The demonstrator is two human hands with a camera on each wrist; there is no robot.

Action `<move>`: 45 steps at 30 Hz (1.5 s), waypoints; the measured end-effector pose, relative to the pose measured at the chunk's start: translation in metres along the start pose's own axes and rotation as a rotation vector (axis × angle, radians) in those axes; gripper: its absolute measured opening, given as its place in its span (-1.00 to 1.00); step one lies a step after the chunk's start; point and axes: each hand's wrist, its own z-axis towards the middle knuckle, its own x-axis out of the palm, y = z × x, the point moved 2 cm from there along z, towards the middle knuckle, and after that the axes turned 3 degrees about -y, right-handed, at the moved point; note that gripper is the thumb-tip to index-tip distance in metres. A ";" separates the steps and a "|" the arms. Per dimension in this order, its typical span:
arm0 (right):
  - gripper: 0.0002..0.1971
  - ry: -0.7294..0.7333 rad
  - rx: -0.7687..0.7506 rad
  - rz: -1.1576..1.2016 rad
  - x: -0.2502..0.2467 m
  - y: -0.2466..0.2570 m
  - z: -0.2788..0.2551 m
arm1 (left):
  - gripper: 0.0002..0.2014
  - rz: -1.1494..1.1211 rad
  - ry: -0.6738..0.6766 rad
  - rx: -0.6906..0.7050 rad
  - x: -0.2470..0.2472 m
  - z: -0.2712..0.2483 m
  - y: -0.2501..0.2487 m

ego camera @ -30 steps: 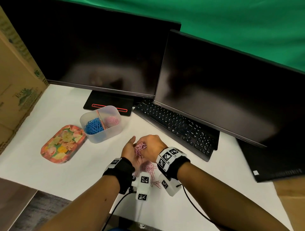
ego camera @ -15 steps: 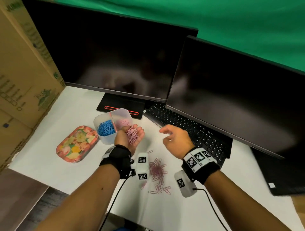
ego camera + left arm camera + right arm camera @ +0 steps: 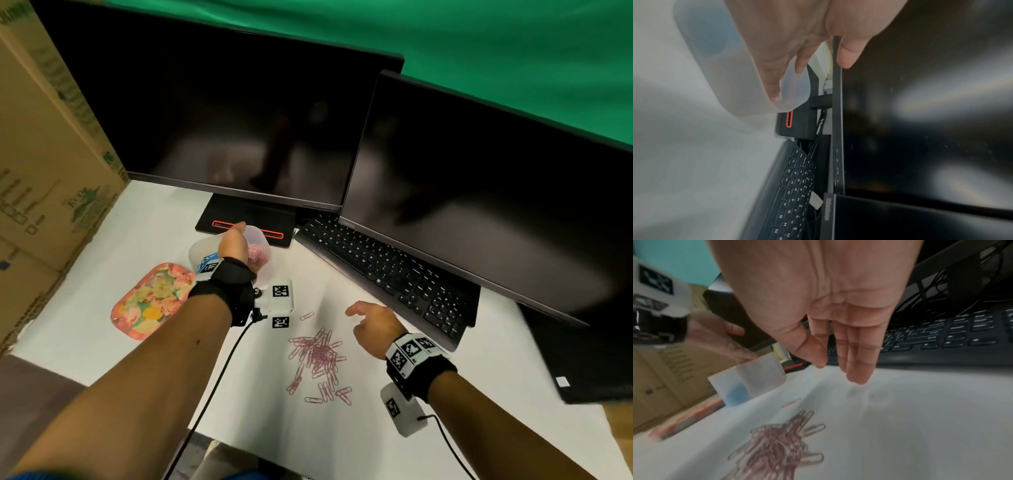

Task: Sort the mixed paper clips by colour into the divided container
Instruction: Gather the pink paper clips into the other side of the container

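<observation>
A translucent divided container [image 3: 264,240] stands near the monitor base, with blue paper clips [image 3: 206,261] in its left compartment and pink ones [image 3: 257,254] in its right. My left hand [image 3: 234,241] is tipped over the pink side, fingers straight and reaching down inside the container [image 3: 725,69]. A pile of pink paper clips [image 3: 317,354] lies on the white table, also low in the right wrist view [image 3: 777,446]. My right hand [image 3: 371,323] hovers just right of the pile, its fingers [image 3: 857,356] straight and holding nothing.
A floral tray [image 3: 150,298] lies left of the container. A black keyboard [image 3: 387,274] runs diagonally under two dark monitors [image 3: 239,120]. A cardboard box [image 3: 44,171] walls the left side, and a dark laptop [image 3: 589,363] sits at the far right.
My left hand carried a palmful of pink clips from the pile to the container and turned over above the pink compartment. My right hand drew away from it to the right and opened.
</observation>
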 end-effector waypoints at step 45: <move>-0.04 0.131 -0.119 -0.078 0.070 -0.011 -0.030 | -0.46 1.870 0.572 0.658 -0.072 -0.047 0.152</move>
